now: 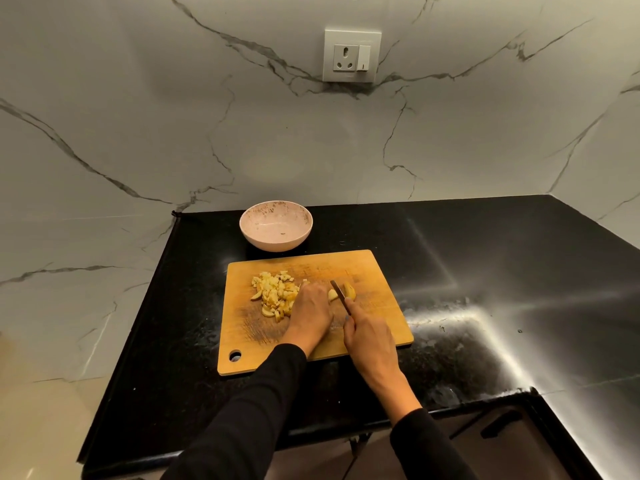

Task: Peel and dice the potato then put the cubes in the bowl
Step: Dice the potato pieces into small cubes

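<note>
Left hand covers part of the potato piece under the knife; fingertips hidden. Knife handle buried in right hand. Bowl speckles too small to identify.

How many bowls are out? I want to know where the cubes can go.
1. The single bowl sits on the black counter just behind the cutting board, toward its left end. No other bowl shows in this view.
</note>
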